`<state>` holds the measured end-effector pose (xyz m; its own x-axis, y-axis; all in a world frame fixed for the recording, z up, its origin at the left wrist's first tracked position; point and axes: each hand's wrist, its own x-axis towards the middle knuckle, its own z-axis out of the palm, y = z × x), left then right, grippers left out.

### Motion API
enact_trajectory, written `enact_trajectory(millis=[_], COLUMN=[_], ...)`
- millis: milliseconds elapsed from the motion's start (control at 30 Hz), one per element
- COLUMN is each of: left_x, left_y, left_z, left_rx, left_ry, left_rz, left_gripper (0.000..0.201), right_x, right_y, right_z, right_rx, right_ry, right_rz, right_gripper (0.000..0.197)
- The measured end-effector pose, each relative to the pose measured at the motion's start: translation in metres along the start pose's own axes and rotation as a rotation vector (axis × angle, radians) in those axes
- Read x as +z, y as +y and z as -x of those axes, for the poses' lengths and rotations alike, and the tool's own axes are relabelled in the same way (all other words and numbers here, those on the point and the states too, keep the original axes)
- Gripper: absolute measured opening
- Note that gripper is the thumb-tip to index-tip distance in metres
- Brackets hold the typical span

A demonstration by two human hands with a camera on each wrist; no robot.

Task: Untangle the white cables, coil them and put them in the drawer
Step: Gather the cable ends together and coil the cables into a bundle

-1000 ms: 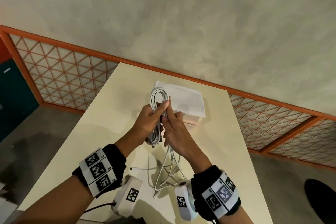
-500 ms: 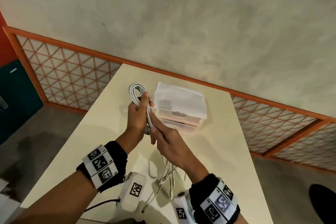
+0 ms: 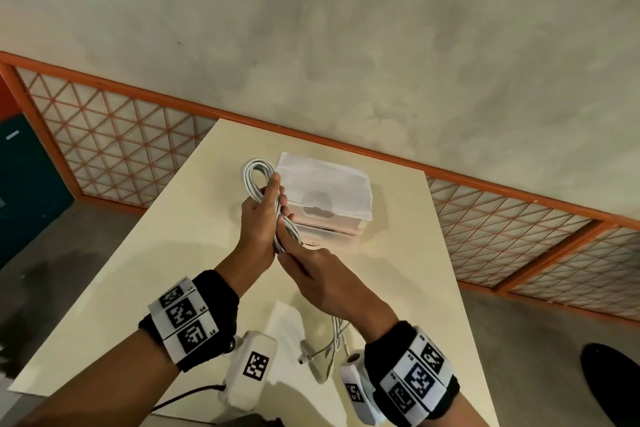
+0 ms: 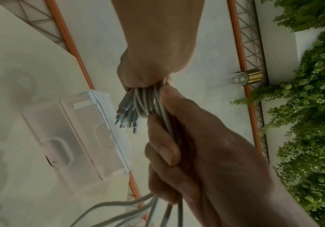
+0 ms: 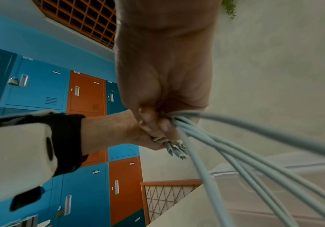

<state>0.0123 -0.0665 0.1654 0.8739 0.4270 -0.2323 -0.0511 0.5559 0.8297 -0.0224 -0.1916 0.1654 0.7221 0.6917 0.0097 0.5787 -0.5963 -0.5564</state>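
A coil of white cables point(image 3: 254, 175) is held upright above the cream table point(image 3: 180, 253), its loop sticking out over my left hand point(image 3: 266, 210), which grips its middle. My right hand point(image 3: 304, 263) grips the strands just below it. The left wrist view shows several plug ends point(image 4: 125, 114) hanging out under my left hand point(image 4: 144, 79), beside my right hand point(image 4: 177, 145). In the right wrist view my right hand point(image 5: 157, 124) pinches the strands point(image 5: 254, 155). Loose cable ends point(image 3: 329, 340) trail on the table. The small translucent drawer box point(image 3: 329, 194) stands just right of the coil, drawers shut.
An orange lattice railing point(image 3: 114, 146) runs behind the table's far and left edges. Blue and orange lockers point(image 5: 41, 89) stand to the left. A dark round object point(image 3: 613, 381) lies on the floor at the right. Bare table top surrounds the box.
Both hands have carried the coil left, off the front of the drawer box. My right hand slid from the coil's top down to the strands below my left hand.
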Motion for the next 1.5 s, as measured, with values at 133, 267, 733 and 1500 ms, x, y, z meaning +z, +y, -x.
enact_trajectory(millis=[133,267,733,1500], left_x=[0.012,0.021,0.019,0.023], left_y=[-0.004,-0.003,0.015,0.02], left_z=[0.014,0.016,0.012,0.039], left_rx=[0.033,0.015,0.003,0.193], left_ry=[-0.011,0.067,0.2,-0.228], left_rz=[0.018,0.121,0.454,-0.302], left_gripper=[0.035,0.037,0.037,0.035], right_x=[-0.009,-0.011,-0.01,-0.091], right_y=[-0.001,-0.003,0.007,0.022], right_z=[0.014,0.022,0.034,0.035], right_rx=[0.011,0.002,-0.051,-0.091], right_ry=[-0.017,-0.089,0.153,0.022], right_rz=[0.033,-0.034,-0.41,-0.218], right_gripper=[0.05,0.061,0.02,0.012])
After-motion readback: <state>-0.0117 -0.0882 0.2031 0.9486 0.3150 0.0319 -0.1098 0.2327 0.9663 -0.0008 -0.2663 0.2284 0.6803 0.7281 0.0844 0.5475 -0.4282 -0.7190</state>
